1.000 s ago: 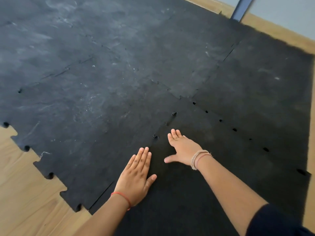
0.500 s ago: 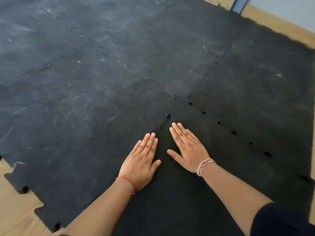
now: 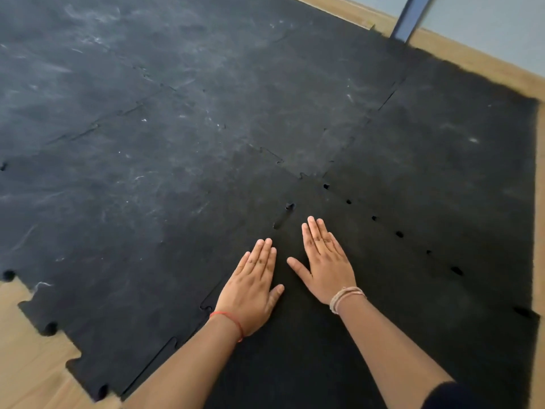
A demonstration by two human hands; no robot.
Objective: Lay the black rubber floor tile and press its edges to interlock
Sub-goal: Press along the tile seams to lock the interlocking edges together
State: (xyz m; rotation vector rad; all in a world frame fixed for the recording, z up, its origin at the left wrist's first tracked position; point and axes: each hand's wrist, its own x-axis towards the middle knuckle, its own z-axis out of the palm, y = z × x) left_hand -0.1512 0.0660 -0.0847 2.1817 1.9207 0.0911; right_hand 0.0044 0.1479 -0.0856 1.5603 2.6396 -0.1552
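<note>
The black rubber floor tile (image 3: pixel 368 335) lies flat at lower right, darker and cleaner than the scuffed tiles around it. Its left seam (image 3: pixel 280 225) runs up from between my hands, with small gaps showing at two tab holes. My left hand (image 3: pixel 252 286) lies flat, palm down, fingers together, across that seam. My right hand (image 3: pixel 326 261) is pressed flat on the tile just right of the seam, thumb spread. The tile's far seam (image 3: pixel 398 233) shows a row of small open holes.
Several laid black tiles (image 3: pixel 177 128), dusty and streaked white, cover the floor ahead and to the left. Bare wooden floor (image 3: pixel 26 364) shows at lower left past the jigsaw edge (image 3: pixel 50 327). A wooden strip and a grey post (image 3: pixel 410 19) stand at the top right.
My left hand slid up along the seam, and my right hand flattened from fingertip pressing to a full palm. The view shifted slightly.
</note>
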